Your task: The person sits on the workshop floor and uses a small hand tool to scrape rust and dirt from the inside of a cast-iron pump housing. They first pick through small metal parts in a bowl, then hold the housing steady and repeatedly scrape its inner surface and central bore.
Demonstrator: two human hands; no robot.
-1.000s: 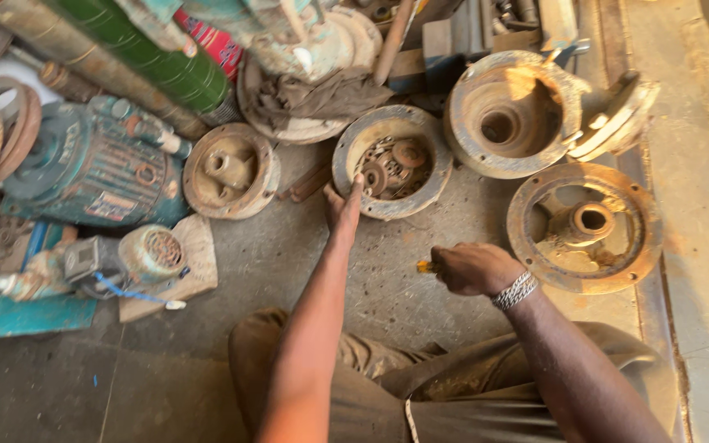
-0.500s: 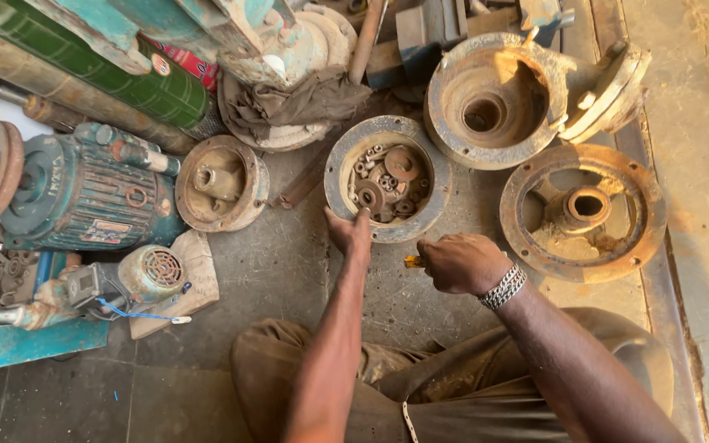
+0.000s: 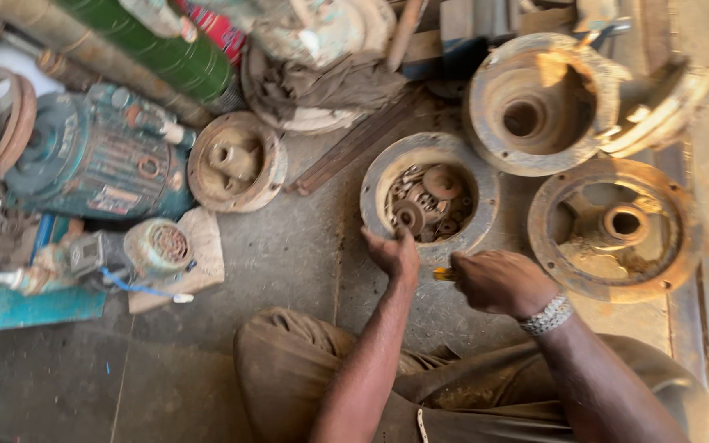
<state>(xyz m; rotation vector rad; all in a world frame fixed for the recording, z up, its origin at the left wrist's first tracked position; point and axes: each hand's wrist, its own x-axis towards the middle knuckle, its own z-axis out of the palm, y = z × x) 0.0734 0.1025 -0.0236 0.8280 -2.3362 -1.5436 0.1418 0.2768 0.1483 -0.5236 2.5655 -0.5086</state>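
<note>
— What do the hands hold, nearest first?

— The right hand [image 3: 498, 281] is clenched around a small tool with an orange tip [image 3: 443, 274]; only that tip shows, so its kind is unclear. Its long axis runs left to right, the tip pointing left toward the left hand [image 3: 393, 251], just beside it. A bead bracelet [image 3: 546, 315] sits on the right wrist.

— And the left?

— Its fingers rest curled on the near rim of a round rusty housing [image 3: 476, 215]; whether they grasp anything I cannot tell.

— What lies in that housing?

— Loose washers and small round metal parts [image 3: 425, 199], heaped together.

— Farther out?

— A flanged cover [image 3: 615, 229] to the right, a deeper casing [image 3: 532, 102] beyond it, a smaller cap [image 3: 236, 162] to the left.

— Any labels?

— A teal electric motor [image 3: 96, 157] bears a small rectangular plate on its side; behind lie a green cylinder [image 3: 162, 51] and a red printed package [image 3: 221, 29].
</note>
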